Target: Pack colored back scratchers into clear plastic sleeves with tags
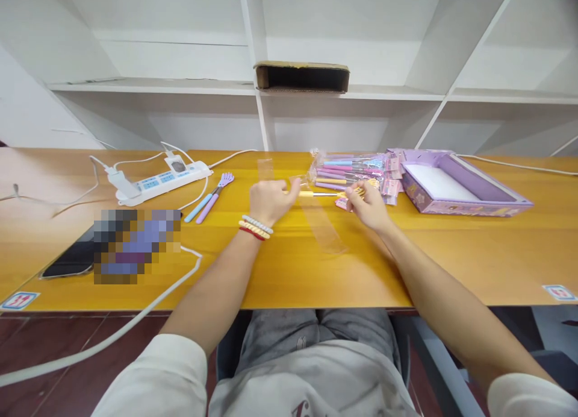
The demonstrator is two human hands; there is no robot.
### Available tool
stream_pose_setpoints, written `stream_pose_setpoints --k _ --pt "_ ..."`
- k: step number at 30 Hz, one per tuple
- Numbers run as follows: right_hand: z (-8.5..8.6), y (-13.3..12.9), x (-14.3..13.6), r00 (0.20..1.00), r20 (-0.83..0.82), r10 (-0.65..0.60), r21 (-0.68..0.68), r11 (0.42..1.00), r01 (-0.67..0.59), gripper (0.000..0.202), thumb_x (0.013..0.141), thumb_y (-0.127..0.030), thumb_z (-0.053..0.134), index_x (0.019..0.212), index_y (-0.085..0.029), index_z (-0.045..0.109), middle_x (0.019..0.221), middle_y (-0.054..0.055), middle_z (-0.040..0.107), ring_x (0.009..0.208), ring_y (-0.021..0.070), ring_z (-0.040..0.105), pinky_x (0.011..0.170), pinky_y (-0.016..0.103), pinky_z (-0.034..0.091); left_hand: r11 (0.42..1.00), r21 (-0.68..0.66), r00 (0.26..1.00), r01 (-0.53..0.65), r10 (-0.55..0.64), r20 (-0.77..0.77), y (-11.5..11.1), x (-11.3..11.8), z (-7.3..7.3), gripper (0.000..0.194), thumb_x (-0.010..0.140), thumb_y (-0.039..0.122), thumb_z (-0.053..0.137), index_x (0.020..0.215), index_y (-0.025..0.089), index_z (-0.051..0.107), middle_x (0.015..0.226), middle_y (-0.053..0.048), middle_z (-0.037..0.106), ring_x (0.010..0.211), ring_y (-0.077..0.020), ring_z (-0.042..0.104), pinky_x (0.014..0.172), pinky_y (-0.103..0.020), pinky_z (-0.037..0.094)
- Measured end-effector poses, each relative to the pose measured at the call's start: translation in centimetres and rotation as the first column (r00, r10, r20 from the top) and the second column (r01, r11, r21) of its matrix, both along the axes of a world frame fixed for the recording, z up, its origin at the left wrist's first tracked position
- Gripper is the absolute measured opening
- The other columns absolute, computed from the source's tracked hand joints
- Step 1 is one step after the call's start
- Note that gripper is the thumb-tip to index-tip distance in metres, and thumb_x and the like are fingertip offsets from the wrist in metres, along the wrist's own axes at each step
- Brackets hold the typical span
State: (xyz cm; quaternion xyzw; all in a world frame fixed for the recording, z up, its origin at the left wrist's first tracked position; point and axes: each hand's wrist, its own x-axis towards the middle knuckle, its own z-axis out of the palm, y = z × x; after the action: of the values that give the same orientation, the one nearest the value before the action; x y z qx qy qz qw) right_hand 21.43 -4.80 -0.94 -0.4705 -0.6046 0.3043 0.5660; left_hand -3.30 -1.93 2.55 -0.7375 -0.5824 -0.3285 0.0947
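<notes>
A yellow back scratcher (pixel 307 194) with a metal shaft lies level between my two hands. My right hand (pixel 369 207) pinches its yellow claw end. My left hand (pixel 271 201), with braided bands at the wrist, is closed at the handle's left end; its fingers partly hide that end. Beneath the scratcher, a clear plastic sleeve (pixel 326 230) rests on the table. Just beyond my right hand is a pile of wrapped back scratchers (pixel 347 165) in several colours. Two unwrapped ones, one with a purple handle (pixel 208 207) and one with a blue handle (pixel 197 207), lie left of my left hand.
A purple display box (pixel 469 207) stands at the right. A white power strip (pixel 165 181) with cables is at the left, near a black phone (pixel 70 254) and a blurred-out item (pixel 139 242). A cardboard box (pixel 302 79) sits on the white shelf (pixel 180 87) behind.
</notes>
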Motion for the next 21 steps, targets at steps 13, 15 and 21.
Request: stream_pose_setpoints --k 13,15,21 --pt "0.9 0.6 0.6 0.966 -0.257 -0.030 0.063 0.997 0.047 0.027 0.072 -0.042 0.063 0.084 -0.023 0.049 0.048 -0.008 0.050 0.035 0.0067 0.042 0.033 0.017 0.031 0.982 -0.064 0.980 0.176 -0.181 -0.078 -0.5 2.2 -0.4 0.063 0.084 0.063 0.029 0.055 0.018 0.064 0.053 -0.006 0.059 0.054 -0.0162 0.052 0.052 -0.029 0.021" --pt "1.4 1.2 2.7 0.917 -0.374 -0.139 0.110 0.975 0.192 0.028 0.069 -0.036 0.067 0.086 -0.022 0.050 0.050 -0.008 0.049 0.037 0.0065 0.044 0.033 0.016 0.031 0.999 -0.013 0.998 0.046 -0.046 -0.036 0.8 0.5 0.1 0.061 0.087 0.055 0.028 0.053 0.017 0.062 0.051 -0.007 0.057 0.056 -0.0171 0.052 0.052 -0.029 0.020" --pt "1.9 1.3 12.9 0.593 -0.646 -0.481 0.010 0.771 0.636 0.003 0.079 -0.016 0.051 0.079 -0.018 0.049 0.053 -0.007 0.042 0.037 0.0037 0.038 0.033 0.016 0.022 0.972 0.082 0.966 -0.221 0.207 0.153 3.6 -9.8 0.9 0.043 0.084 0.033 0.039 0.045 0.016 0.044 0.044 0.000 0.038 0.050 -0.0114 0.038 0.053 -0.028 0.021"
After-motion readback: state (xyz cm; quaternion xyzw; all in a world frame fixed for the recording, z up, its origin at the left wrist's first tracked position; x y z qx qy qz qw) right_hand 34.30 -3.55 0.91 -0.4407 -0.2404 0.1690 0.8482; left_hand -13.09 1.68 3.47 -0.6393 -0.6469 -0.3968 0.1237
